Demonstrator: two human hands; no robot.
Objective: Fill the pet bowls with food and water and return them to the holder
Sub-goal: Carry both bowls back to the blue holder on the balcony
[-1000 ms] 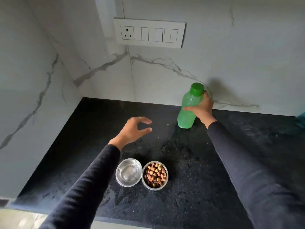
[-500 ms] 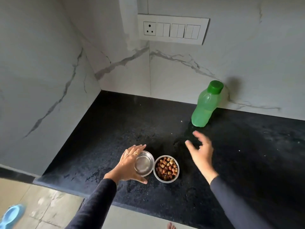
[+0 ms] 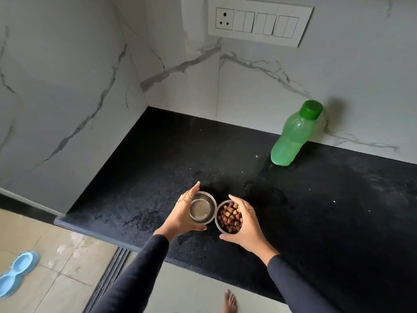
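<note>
Two small steel bowls stand side by side near the front edge of the black counter [image 3: 327, 211]. The water bowl [image 3: 202, 210] is on the left, and my left hand [image 3: 182, 214] wraps around its left side. The food bowl [image 3: 229, 219] holds brown kibble, with my right hand [image 3: 247, 224] gripping its right side. Whether either bowl is lifted off the counter I cannot tell. The blue two-hole bowl holder [image 3: 15, 273] lies on the tiled floor at the lower left. A green capped bottle [image 3: 293, 135] stands at the back against the wall.
Marble walls enclose the counter's back and left corner, with a switch panel [image 3: 257, 21] above. The counter's front edge runs diagonally below the bowls. A floor track [image 3: 108, 276] crosses the tiles, and my bare foot [image 3: 229, 302] shows at the bottom.
My right hand let go of the green bottle and came down onto the food bowl. My left hand closed on the water bowl. The view swung left and down, bringing the floor holder into sight.
</note>
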